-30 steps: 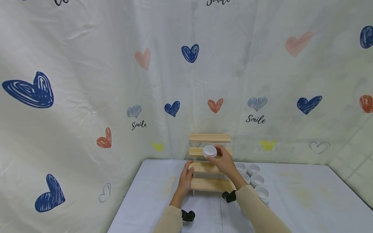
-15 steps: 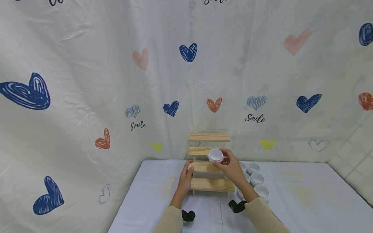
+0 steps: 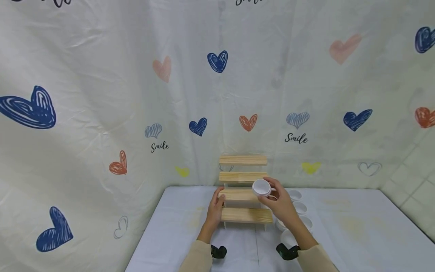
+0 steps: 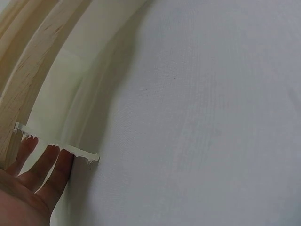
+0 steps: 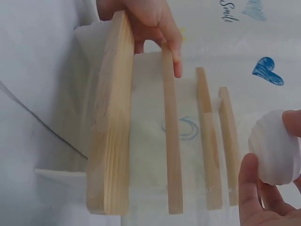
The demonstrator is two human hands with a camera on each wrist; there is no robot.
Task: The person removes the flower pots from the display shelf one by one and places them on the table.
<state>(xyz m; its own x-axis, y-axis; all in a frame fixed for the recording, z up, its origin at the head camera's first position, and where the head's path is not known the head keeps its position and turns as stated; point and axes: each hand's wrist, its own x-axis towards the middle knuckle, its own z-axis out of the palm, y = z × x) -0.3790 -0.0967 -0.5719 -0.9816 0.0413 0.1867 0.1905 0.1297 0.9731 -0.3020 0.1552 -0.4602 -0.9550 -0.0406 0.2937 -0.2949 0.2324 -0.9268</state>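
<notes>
— What is held in the right hand (image 3: pixel 280 204)?

— A small white jar (image 3: pixel 261 187) is pinched between the thumb and curled fingers (image 5: pixel 250 181) of that hand. It is round and squat, with a plain matte surface; in the head view its open mouth is turned toward the camera, so a thin rim and a pale hollow inside are seen. In the right wrist view only its rounded side (image 5: pixel 274 147) is shown.

— Where is the jar placed?

— It is held in the air, just in front of the right end of the wooden rack (image 3: pixel 243 190), level with the third step from the top. No contact with the wood can be made out.

— How is the rack described?

— Four pale pine slats are set like stairs on thin white supports, and the whole stands on the surface (image 3: pixel 340 226), which is covered with a light cloth.

— And the left hand (image 3: pixel 215 209)?

— It is laid against the left end of the rack, with the fingers curled round the edge of a slat, as is seen in the right wrist view (image 5: pixel 155 23).

— What else is seen?

— More white jars (image 3: pixel 299 211) are grouped on the surface just right of the rack, behind the right hand. A heart-printed curtain (image 3: pixel 136 94) is hung behind everything.
</notes>
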